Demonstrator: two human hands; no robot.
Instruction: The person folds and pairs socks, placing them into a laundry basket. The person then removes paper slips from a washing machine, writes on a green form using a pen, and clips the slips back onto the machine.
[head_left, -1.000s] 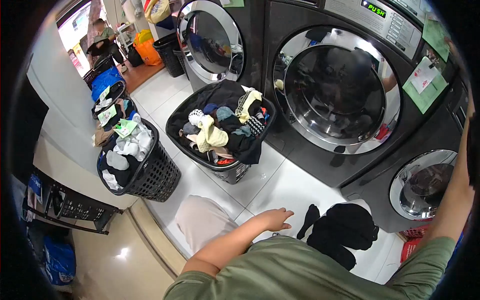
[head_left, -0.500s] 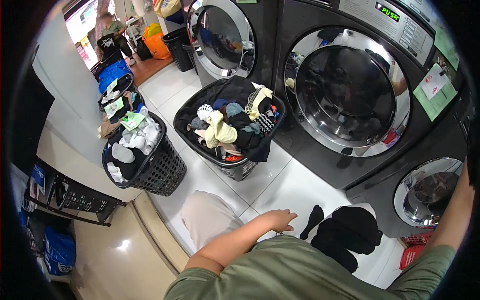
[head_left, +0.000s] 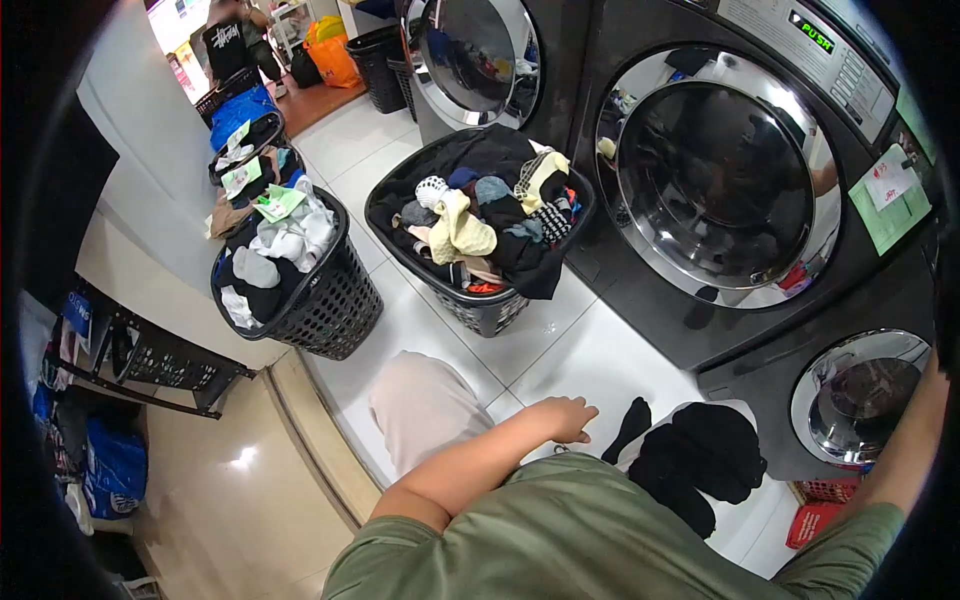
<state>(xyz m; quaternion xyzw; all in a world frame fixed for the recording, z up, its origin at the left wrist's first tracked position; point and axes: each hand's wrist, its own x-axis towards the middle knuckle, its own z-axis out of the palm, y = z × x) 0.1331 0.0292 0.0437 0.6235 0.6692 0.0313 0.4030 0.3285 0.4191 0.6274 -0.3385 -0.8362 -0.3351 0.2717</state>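
My left hand hangs empty in front of my body, near my left knee, its fingers loosely curled and a little apart. My right forearm reaches up past the right edge of the view, and the hand itself is hidden. Bunched black clothing lies over my right knee, just right of my left hand. A black basket heaped with mixed clothes stands ahead. Right of it is a dark machine with a closed round glass door and a green "PUSH" display.
At the left stands another full black basket, with green slips on its laundry. Another machine's round door stands ajar at the top. A smaller round door is at the right. A person sits in the background by an orange bag.
The baskets and machines have shifted right in the view, and the baskets slightly up. My left hand's fingers have curled in more. The right hand, partly visible earlier at the upper right, has left the view.
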